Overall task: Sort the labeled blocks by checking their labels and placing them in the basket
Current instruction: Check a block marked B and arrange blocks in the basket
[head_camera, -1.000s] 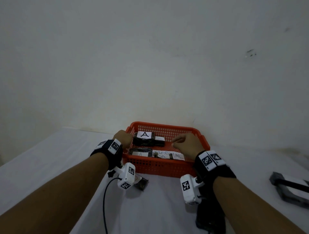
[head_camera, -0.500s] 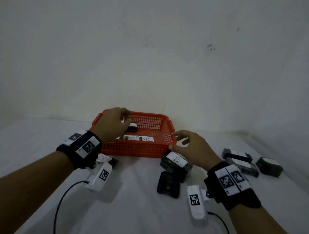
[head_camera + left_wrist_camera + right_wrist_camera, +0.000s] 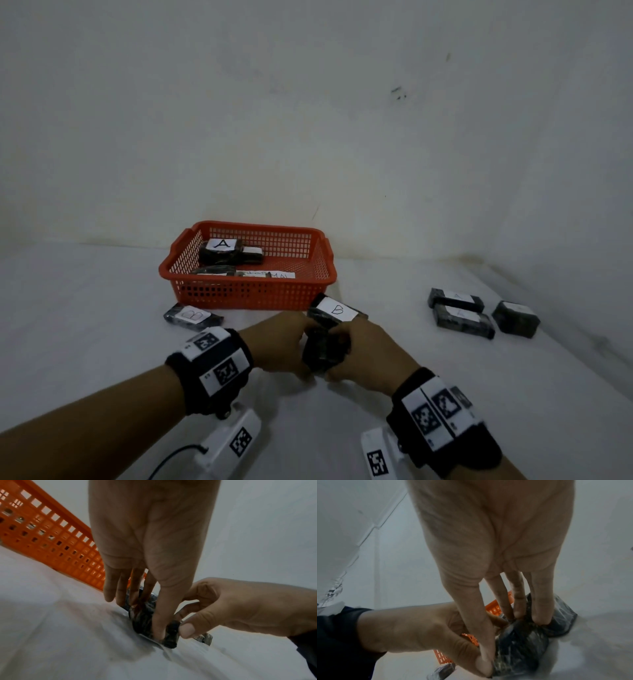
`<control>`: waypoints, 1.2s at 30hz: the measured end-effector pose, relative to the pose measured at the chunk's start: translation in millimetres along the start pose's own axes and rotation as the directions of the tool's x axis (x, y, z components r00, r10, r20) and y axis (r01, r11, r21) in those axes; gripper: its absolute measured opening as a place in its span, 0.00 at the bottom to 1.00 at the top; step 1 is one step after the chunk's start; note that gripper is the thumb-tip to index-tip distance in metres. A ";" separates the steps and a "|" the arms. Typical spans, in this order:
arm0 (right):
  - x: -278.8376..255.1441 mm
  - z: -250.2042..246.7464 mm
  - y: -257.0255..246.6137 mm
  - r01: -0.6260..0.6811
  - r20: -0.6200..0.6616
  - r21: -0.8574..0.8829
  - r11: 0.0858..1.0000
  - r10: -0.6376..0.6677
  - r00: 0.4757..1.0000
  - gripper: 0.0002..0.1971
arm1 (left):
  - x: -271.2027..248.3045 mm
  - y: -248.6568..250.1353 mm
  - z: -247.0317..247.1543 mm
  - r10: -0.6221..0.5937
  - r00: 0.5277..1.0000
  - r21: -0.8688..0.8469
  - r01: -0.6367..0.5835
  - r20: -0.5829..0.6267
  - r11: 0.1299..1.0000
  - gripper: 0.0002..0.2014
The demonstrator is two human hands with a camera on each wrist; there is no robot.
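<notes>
A dark wrapped block sits on the white table in front of the orange basket. My left hand and right hand both pinch it, thumbs at the near end and fingers at the far end. Its label does not show. In the left wrist view the left thumb and fingers clamp the block. The right wrist view shows the right fingers on the same block. A block labeled B lies just behind the hands. Inside the basket are blocks, one labeled A.
Another block labeled B lies left of the basket's front corner. Three more labeled blocks sit at the right near the wall. The wall rises just behind the basket. Bare white table spreads to the left and toward me.
My left hand has come out of the basket and my right hand has dropped from over the B block. Both now grip the dark block in front of the basket.
</notes>
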State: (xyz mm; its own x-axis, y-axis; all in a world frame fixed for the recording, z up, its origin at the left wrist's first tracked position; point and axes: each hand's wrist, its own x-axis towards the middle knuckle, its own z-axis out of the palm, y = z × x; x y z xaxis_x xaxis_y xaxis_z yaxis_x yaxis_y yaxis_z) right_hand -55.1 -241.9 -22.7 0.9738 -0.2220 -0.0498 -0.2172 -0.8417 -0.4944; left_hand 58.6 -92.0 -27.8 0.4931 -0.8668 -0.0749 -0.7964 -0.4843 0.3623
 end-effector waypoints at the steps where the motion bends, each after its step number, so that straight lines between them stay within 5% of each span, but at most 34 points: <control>1: 2.3 2.4 0.5 0.004 0.009 -0.012 1.000 -0.004 1.000 0.19 | 1.6 1.5 1.4 0.019 1.000 0.003 -0.019 -0.021 1.000 0.31; 7: 9.1 7.6 2.6 -0.001 -0.030 -0.030 1.000 0.000 1.000 0.17 | 7.2 -1.0 0.3 -0.005 1.000 -0.095 0.004 -0.008 0.995 0.25; 11: 6.1 1.2 6.8 0.072 -0.092 0.130 0.989 -0.060 0.994 0.14 | 3.6 -14.0 -8.1 -0.026 0.999 -0.282 0.014 -0.039 0.959 0.24; 16: 14.9 -4.2 5.3 0.084 -0.126 0.396 0.914 -0.037 0.991 0.29 | -4.8 -30.0 -18.9 -0.070 0.988 -0.576 -0.022 -0.138 0.817 0.19; 21: 36.6 -2.9 -3.1 0.148 -0.210 0.622 0.769 -0.019 0.978 0.26 | -12.4 -41.1 -22.6 -0.073 0.969 -0.808 -0.153 -0.235 0.568 0.18; 30: 68.7 10.8 -30.5 0.160 -0.145 0.874 0.460 -0.067 0.987 0.15 | -14.8 -58.8 -29.0 -0.229 0.905 -0.892 -0.260 -0.358 0.370 0.13; 36: 86.0 22.3 -38.3 0.176 -0.195 0.866 0.467 -0.008 0.981 0.14 | -15.9 -69.1 -27.4 -0.280 0.898 -0.906 -0.232 -0.339 0.353 0.13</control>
State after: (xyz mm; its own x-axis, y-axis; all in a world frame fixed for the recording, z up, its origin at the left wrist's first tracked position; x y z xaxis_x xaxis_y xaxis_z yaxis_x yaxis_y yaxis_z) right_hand 38.5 -217.7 -27.4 0.9436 -0.3068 0.1246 0.1290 -0.0059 -0.9916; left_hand 115.4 -41.5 -26.1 0.7846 -0.6026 0.1460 -0.0779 0.1378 0.9874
